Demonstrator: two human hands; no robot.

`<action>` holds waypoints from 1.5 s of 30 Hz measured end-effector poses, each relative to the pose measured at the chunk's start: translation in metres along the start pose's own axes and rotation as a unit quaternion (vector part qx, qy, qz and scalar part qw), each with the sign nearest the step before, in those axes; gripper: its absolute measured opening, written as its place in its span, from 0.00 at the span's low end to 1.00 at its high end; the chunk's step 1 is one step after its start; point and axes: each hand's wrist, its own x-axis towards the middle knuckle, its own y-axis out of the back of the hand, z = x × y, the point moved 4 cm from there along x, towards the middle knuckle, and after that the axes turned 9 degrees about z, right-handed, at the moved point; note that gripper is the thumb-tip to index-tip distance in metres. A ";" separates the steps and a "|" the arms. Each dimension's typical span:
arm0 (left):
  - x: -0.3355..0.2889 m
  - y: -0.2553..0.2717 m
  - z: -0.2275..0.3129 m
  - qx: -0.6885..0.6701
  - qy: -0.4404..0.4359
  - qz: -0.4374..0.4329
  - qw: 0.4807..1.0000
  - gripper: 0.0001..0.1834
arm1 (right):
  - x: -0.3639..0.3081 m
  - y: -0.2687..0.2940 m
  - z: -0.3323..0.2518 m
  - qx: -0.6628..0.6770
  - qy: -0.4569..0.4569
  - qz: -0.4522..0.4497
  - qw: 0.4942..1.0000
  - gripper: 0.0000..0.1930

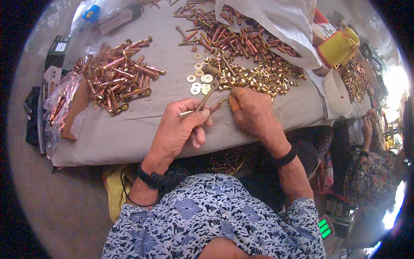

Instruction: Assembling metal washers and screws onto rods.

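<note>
Bolts point(204, 101) (brassy) in left hand point(179, 125)

Easiest lane is left of the pile of small gold parts point(258, 77): a decent open strip of table point(170, 64), though the left hand point(179, 125) sits at its near end. Behind the pile it's jammed with loose bolts point(243, 41) plus a white bag point(280, 26), and the right hand point(255, 114) blocks part of its near side.

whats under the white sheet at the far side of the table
Bolts lie heaped along the edge of the white sheet, and the pile seems to run in beneath it. Anything deeper under is covered and cannot be seen.
</note>
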 end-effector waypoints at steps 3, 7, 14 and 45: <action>-0.001 0.000 -0.001 0.009 -0.004 0.015 1.000 0.09 | 0.001 0.004 -0.004 0.040 -0.031 0.007 0.999 0.05; 0.000 0.000 -0.001 0.010 -0.007 0.015 1.000 0.09 | -0.005 0.015 0.013 0.173 -0.150 0.180 0.957 0.06; 0.001 0.003 -0.004 -0.023 0.001 -0.001 1.000 0.08 | -0.004 0.014 0.013 0.075 -0.045 0.133 0.987 0.07; 0.000 -0.004 -0.003 0.026 -0.031 -0.017 0.999 0.07 | -0.002 0.012 0.007 0.067 -0.108 0.131 0.983 0.09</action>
